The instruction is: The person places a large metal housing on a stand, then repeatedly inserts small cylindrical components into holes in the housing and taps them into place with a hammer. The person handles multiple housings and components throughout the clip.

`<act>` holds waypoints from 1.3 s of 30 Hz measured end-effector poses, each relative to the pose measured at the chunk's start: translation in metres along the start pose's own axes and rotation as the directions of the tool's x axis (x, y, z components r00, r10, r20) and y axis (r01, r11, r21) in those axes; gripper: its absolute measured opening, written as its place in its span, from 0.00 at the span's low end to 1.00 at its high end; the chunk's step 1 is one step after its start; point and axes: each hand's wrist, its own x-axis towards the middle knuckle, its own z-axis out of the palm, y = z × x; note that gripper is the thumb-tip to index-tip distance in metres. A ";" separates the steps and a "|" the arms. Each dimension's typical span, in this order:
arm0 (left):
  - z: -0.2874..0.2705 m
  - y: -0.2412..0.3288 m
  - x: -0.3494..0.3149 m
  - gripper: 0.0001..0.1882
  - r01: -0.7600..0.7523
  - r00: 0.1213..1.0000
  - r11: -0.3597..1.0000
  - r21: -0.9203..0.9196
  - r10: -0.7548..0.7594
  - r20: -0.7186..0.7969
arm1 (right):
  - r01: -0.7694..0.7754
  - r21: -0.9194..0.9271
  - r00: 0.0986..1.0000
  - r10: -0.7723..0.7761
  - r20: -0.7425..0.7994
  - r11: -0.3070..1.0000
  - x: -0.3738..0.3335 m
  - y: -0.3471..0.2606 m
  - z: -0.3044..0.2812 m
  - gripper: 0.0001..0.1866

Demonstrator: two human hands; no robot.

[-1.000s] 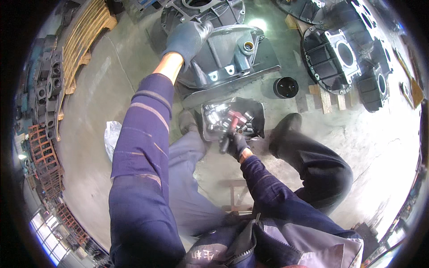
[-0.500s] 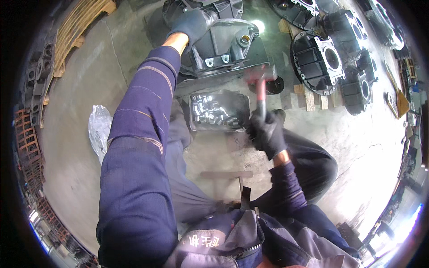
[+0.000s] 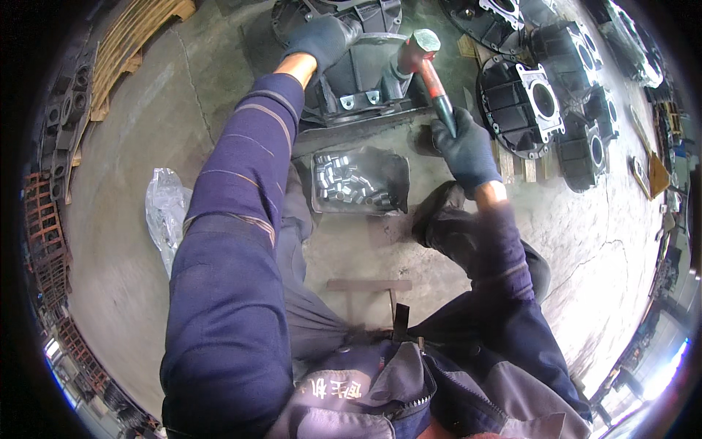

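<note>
Left hand (image 3: 322, 38): on housing casting (image 3: 365, 64), probably steadying it; grip unclear
Right hand (image 3: 466, 150): closed around hammer (image 3: 433, 79), by housing casting's right

Ahead of you is the housing casting (image 3: 363, 61), with your left hand (image 3: 323, 41) at its left and the hammer (image 3: 436, 88) in your right hand (image 3: 468, 150) at its right. The tray (image 3: 395, 170), bushings (image 3: 344, 171) inside, lies between you and it, with a plastic bag (image 3: 164, 208) to its left and more housings (image 3: 513, 106) off to your right.
</note>
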 end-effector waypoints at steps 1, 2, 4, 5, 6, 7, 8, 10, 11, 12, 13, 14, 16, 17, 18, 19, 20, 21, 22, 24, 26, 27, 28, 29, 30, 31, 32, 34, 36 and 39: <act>0.002 -0.004 0.003 0.29 -0.028 0.999 0.999 0.029 0.029 -0.028 | 0.026 0.012 1.000 -0.026 0.000 1.000 0.002 0.001 -0.004 0.21; 0.006 -0.006 0.003 0.29 -0.036 0.999 0.998 0.055 0.037 -0.018 | -0.009 0.001 1.000 0.009 -0.004 1.000 0.001 0.002 -0.008 0.20; 0.012 -0.012 0.008 0.28 -0.003 1.000 1.000 -0.010 0.003 0.008 | 0.048 0.075 0.997 -0.043 -0.072 0.996 -0.002 0.001 -0.016 0.19; 0.013 -0.015 0.010 0.28 0.003 1.000 1.000 -0.006 -0.003 0.004 | 0.156 0.166 0.982 -0.134 -0.135 0.974 -0.005 -0.001 -0.019 0.18; 0.015 -0.016 0.010 0.28 0.002 1.000 1.000 -0.009 -0.002 0.017 | 0.255 0.275 0.959 -0.207 -0.191 0.927 -0.008 -0.004 -0.020 0.16; 0.015 -0.016 0.010 0.26 -0.033 0.999 0.999 -0.034 0.034 0.007 | 0.211 0.367 0.971 -0.152 -0.182 0.906 -0.011 -0.007 -0.020 0.15; 0.014 -0.015 0.009 0.27 -0.013 0.999 1.000 -0.027 0.012 -0.030 | 0.139 0.319 0.982 -0.089 -0.165 0.937 -0.012 -0.010 -0.018 0.15; 0.009 -0.009 0.005 0.29 0.033 0.998 0.999 -0.013 -0.034 -0.046 | 0.131 0.243 0.974 -0.080 -0.210 0.961 -0.011 -0.015 -0.013 0.16; 0.007 -0.004 0.001 0.28 0.036 0.998 0.999 -0.023 -0.037 -0.043 | 0.104 0.205 0.985 -0.072 -0.157 0.973 -0.008 -0.016 -0.011 0.16; 0.004 0.001 -0.002 0.27 0.039 0.998 0.999 -0.030 -0.040 -0.045 | -0.014 0.108 0.999 0.018 -0.034 0.994 -0.006 -0.016 -0.009 0.17; -0.001 0.006 -0.003 0.27 0.040 0.998 0.999 -0.036 -0.041 -0.050 | -0.064 0.084 0.998 0.064 0.004 0.994 -0.005 -0.013 -0.008 0.18; -0.004 0.011 -0.006 0.27 0.009 0.953 0.991 0.131 0.031 -0.302 | -0.163 0.041 0.986 0.162 0.027 0.986 -0.006 -0.010 -0.008 0.19; -0.006 0.017 -0.014 0.27 0.071 0.721 0.891 0.448 0.265 -0.641 | -0.055 0.329 0.994 0.082 -0.069 0.943 -0.018 0.000 0.000 0.20; -0.014 0.015 -0.004 0.30 0.018 0.997 0.994 0.108 -0.026 0.075 | -0.194 0.297 0.980 0.197 0.022 0.935 -0.027 0.008 0.003 0.20; -0.010 0.016 -0.008 0.33 0.149 0.989 0.988 -0.041 -0.148 0.025 | -0.156 0.308 0.986 0.166 -0.006 0.938 -0.043 0.016 0.012 0.18; -0.012 0.014 -0.003 0.33 0.126 0.992 0.992 -0.031 -0.125 0.028 | -0.217 0.421 0.973 0.229 0.023 0.881 -0.058 0.024 0.028 0.17; -0.009 0.012 -0.003 0.33 0.098 0.995 0.995 -0.024 -0.097 0.036 | -0.213 0.534 0.975 0.211 0.067 0.818 -0.079 0.032 0.049 0.17; -0.007 0.009 0.001 0.32 0.115 0.993 0.993 -0.001 -0.114 0.041 | -0.335 0.749 0.940 0.253 0.228 0.572 -0.094 0.041 0.070 0.18; -0.004 0.006 0.005 0.31 0.125 0.991 0.992 0.022 -0.126 0.037 | -0.306 0.612 0.952 0.226 0.206 0.730 -0.107 0.052 0.092 0.16; 0.002 0.001 0.009 0.30 0.069 0.997 0.996 0.064 -0.071 0.032 | -0.585 0.637 0.811 0.383 0.442 0.502 -0.130 0.071 0.140 0.10; 0.004 -0.004 0.009 0.30 -0.054 0.998 0.992 0.110 0.051 0.034 | -0.776 0.555 0.619 0.529 0.580 0.299 -0.143 0.087 0.181 0.05; 0.005 -0.005 0.009 0.29 -0.029 1.000 0.996 0.089 0.027 0.015 | -0.794 0.541 0.597 0.527 0.605 0.278 -0.148 0.095 0.196 0.06; 0.004 -0.005 0.008 0.29 -0.003 1.000 0.998 0.067 0.003 -0.002 | -0.801 0.546 0.588 0.493 0.641 0.245 -0.152 0.101 0.210 0.06; 0.004 -0.004 0.007 0.28 0.018 1.000 0.999 0.045 -0.017 -0.019 | -0.815 0.544 0.562 0.496 0.662 0.198 -0.153 0.109 0.219 0.06; 0.003 -0.003 0.006 0.28 0.021 1.000 0.999 0.041 -0.020 -0.014 | -0.832 0.537 0.530 0.478 0.701 0.135 -0.153 0.114 0.227 0.07; 0.002 -0.002 0.006 0.28 0.024 1.000 0.999 0.033 -0.024 -0.008 | -0.867 0.495 0.454 0.506 0.733 0.061 -0.153 0.118 0.233 0.07; 0.002 0.000 0.005 0.28 0.026 1.000 0.999 0.024 -0.026 -0.005 | -0.850 0.524 0.493 0.441 0.750 0.061 -0.153 0.120 0.238 0.07; 0.003 0.003 0.003 0.27 0.002 0.999 0.999 -0.046 -0.003 -0.033 | -0.851 0.522 0.495 0.401 0.771 0.047 -0.150 0.122 0.246 0.08; 0.005 0.004 0.000 0.27 -0.041 0.994 0.994 -0.104 0.031 -0.101 | -0.838 0.489 0.544 0.428 0.722 0.241 -0.142 0.121 0.253 0.17; 0.007 0.003 -0.001 0.27 0.066 0.996 0.980 -0.185 -0.076 -0.050 | -0.542 0.277 0.821 0.431 0.374 0.793 -0.121 0.120 0.260 0.26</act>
